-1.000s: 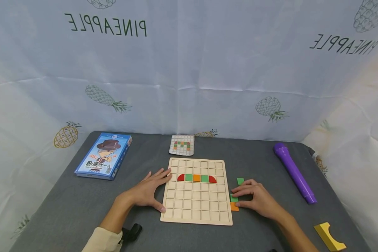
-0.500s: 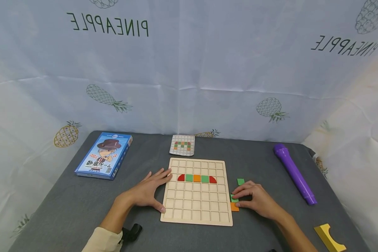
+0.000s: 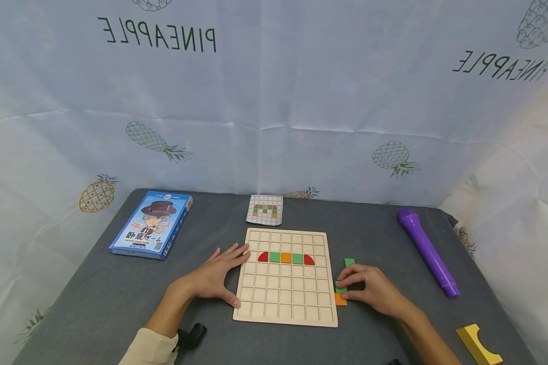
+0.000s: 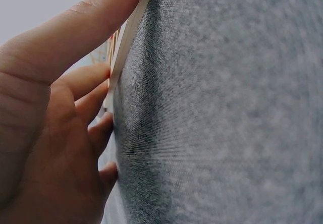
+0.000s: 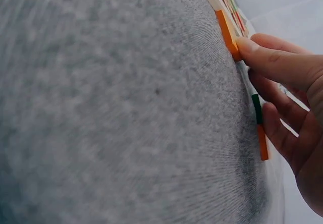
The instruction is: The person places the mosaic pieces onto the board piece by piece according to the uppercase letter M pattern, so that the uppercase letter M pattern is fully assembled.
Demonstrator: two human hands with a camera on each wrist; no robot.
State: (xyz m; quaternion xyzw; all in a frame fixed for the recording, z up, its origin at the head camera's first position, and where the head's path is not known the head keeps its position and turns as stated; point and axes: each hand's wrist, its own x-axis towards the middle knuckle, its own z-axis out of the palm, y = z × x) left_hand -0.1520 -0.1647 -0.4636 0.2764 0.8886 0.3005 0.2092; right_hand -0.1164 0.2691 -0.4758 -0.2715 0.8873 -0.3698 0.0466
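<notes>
On the middle part of the grey counter (image 3: 96, 309), a wooden grid board (image 3: 285, 294) is seen lying flat. Its left edge is touched by the left hand (image 3: 212, 276), of which the thumb and fingers are spread wide. In the third row from the board's far edge, a red piece (image 3: 263, 257), a green piece (image 3: 275, 257), an orange piece (image 3: 286, 257), another green piece (image 3: 298, 258) and another red piece (image 3: 309, 260) are arranged.

Just beside the board's right edge, a loose green tile (image 3: 341, 290) is touched by the bent fingers of the right hand (image 3: 370, 286), and a loose orange tile (image 3: 340, 300) by its thumb. The gap between them is narrow; whether a tile is gripped cannot be told. A further green tile (image 3: 349, 261) is partly covered by this hand.

Near the counter's far edge a pattern card (image 3: 265, 218) is found, near the far left corner a blue box (image 3: 150, 225). Towards the right edge a purple tube (image 3: 426, 251) and a yellow block (image 3: 477, 344) are seen.
</notes>
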